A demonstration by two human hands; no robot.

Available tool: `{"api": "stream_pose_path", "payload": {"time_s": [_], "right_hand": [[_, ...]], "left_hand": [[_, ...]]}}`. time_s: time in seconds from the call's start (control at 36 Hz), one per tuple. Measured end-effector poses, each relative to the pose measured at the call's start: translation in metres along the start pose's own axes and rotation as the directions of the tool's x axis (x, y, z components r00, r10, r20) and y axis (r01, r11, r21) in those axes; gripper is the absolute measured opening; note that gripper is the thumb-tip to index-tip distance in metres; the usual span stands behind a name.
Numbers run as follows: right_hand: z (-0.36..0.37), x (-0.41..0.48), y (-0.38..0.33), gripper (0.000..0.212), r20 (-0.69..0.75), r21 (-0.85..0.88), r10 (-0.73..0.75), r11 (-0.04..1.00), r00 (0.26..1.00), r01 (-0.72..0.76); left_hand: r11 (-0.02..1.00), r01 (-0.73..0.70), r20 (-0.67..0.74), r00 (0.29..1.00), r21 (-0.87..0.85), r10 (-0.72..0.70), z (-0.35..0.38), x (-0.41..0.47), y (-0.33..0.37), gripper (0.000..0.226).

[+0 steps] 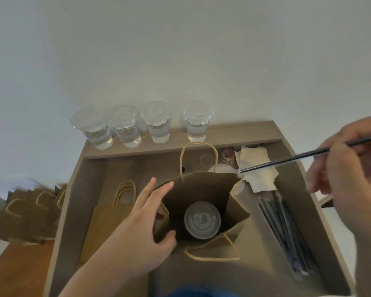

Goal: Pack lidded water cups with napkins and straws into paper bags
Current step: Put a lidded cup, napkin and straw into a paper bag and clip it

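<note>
I'm on the straw step for this bag (201,185): a lidded cup (202,219) already stands upright on its floor, and whether a napkin has gone in I cannot tell, since the pale fold at the bag's right rim may be only paper. My right hand (347,168) pinches one dark straw (287,159) near its back end between thumb and fingertips. The straw lies nearly level, and its tip hangs over the napkins (257,166) just beside the bag's far right corner, not yet inside. Next, I judge, the tip must swing left over the mouth and tilt down, so that it slips between cup and wall rather than onto the lid. My left hand (146,219) reaches in from below, its thumb hooked over the near left rim and its fingers laid fairly straight along the outside, holding the mouth wide. Spare straws (287,232) lie to the right, flat bags (107,221) to the left, and four more cups (159,123) wait on the ledge behind.
</note>
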State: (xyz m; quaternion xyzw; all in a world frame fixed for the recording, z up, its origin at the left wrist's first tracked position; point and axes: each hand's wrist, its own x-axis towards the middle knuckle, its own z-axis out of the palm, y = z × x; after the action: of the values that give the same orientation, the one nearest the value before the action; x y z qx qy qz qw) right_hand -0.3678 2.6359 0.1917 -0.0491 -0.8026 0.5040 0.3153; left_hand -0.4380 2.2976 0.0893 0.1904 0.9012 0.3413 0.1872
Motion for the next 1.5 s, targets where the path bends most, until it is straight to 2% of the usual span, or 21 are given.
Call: {"api": "stream_pose_path", "payload": {"time_s": [0.03, 0.08, 0.14, 0.19, 0.31, 0.36, 0.42, 0.47, 0.56, 0.58, 0.64, 0.69, 0.75, 0.83, 1.08, 1.19, 1.25, 1.33, 1.44, 1.5], "right_hand": [[0.015, -0.006, -0.013, 0.017, 0.030, 0.074, -0.026, 0.997, 0.999, 0.024], [0.050, -0.024, -0.022, 0.005, 0.151, 0.040, -0.059, 0.998, 0.987, 0.053], [0.087, -0.041, -0.019, 0.008, 0.371, -0.123, 0.016, 0.992, 0.929, 0.032], [0.113, -0.054, -0.009, 0.012, 0.535, -0.256, 0.129, 0.967, 0.835, 0.015], [0.133, -0.066, 0.013, 0.019, 0.680, -0.390, 0.271, 0.921, 0.681, 0.024], [0.126, -0.067, 0.014, 0.038, 0.715, -0.389, 0.276, 0.920, 0.642, 0.037], [0.113, -0.062, 0.008, 0.047, 0.709, -0.353, 0.227, 0.934, 0.668, 0.058], [0.097, -0.054, -0.001, 0.039, 0.637, -0.257, 0.141, 0.966, 0.758, 0.037], [0.073, -0.038, 0.004, 0.023, 0.390, -0.096, 0.033, 0.995, 0.920, 0.005], [0.068, -0.032, 0.015, 0.021, 0.287, -0.086, 0.032, 0.996, 0.958, -0.007], [0.065, -0.019, 0.051, 0.019, 0.098, -0.120, 0.126, 0.986, 0.987, -0.114], [0.065, -0.009, 0.102, 0.021, 0.031, -0.215, 0.289, 0.937, 0.957, -0.276], [0.064, -0.004, 0.156, 0.019, 0.061, -0.311, 0.441, 0.861, 0.895, -0.403], [0.063, -0.005, 0.216, 0.019, 0.113, -0.418, 0.577, 0.766, 0.809, -0.488], [0.091, 0.027, 0.264, 0.046, 0.267, -0.669, 0.555, 0.695, 0.788, -0.263], [0.100, 0.047, 0.278, 0.067, 0.352, -0.733, 0.590, 0.657, 0.727, -0.178], [0.101, 0.052, 0.286, 0.065, 0.366, -0.761, 0.603, 0.633, 0.709, -0.146], [0.099, 0.056, 0.301, 0.051, 0.350, -0.769, 0.569, 0.628, 0.744, -0.118], [0.094, 0.059, 0.312, 0.074, 0.404, -0.774, 0.575, 0.629, 0.711, -0.069], [0.093, 0.061, 0.314, 0.077, 0.423, -0.774, 0.577, 0.631, 0.699, -0.053]], "left_hand": [[1.000, -0.002, 0.004, 1.000, -0.005, 0.002, 0.000, -0.001, 0.000, 0.097], [1.000, -0.005, 0.014, 1.000, -0.016, 0.005, -0.002, -0.003, 0.001, 0.099], [1.000, -0.009, 0.028, 1.000, -0.025, 0.010, -0.003, -0.004, 0.003, 0.098], [0.999, -0.020, 0.025, 0.999, -0.025, 0.020, -0.005, -0.004, 0.006, 0.096], [0.999, -0.055, 0.024, 0.998, 0.003, 0.054, -0.004, -0.007, 0.007, 0.096], [0.997, -0.073, 0.029, 0.997, 0.004, 0.073, -0.003, -0.008, 0.008, 0.094], [0.996, -0.088, 0.018, 0.996, 0.011, 0.088, -0.002, -0.007, 0.008, 0.093], [0.996, -0.088, 0.008, 0.996, 0.020, 0.088, 0.000, -0.006, 0.008, 0.093], [0.998, -0.062, 0.028, 0.998, 0.031, 0.062, 0.002, -0.005, 0.008, 0.095], [0.998, -0.051, 0.042, 0.998, 0.038, 0.050, 0.002, -0.004, 0.009, 0.095], [0.999, -0.029, 0.061, 0.998, 0.046, 0.027, 0.002, -0.005, 0.009, 0.096], [0.998, -0.013, 0.067, 0.998, 0.058, 0.009, 0.002, -0.005, 0.010, 0.097], [0.998, -0.001, 0.072, 0.997, 0.062, -0.003, 0.003, -0.006, 0.012, 0.098], [0.997, 0.024, 0.066, 0.997, 0.069, -0.029, 0.003, -0.006, 0.014, 0.099], [0.995, 0.089, 0.043, 0.995, 0.037, -0.090, 0.002, -0.008, 0.020, 0.096], [0.995, 0.100, 0.045, 0.994, 0.015, -0.100, 0.002, -0.008, 0.022, 0.098], [0.995, 0.100, 0.029, 0.995, 0.012, -0.101, 0.002, -0.008, 0.023, 0.099], [0.996, 0.088, -0.010, 0.996, 0.012, -0.088, 0.002, -0.008, 0.024, 0.098], [0.995, 0.102, -0.004, 0.995, -0.011, -0.102, 0.003, -0.007, 0.027, 0.099], [0.995, 0.102, -0.005, 0.995, -0.016, -0.102, 0.004, -0.007, 0.029, 0.099]]}}
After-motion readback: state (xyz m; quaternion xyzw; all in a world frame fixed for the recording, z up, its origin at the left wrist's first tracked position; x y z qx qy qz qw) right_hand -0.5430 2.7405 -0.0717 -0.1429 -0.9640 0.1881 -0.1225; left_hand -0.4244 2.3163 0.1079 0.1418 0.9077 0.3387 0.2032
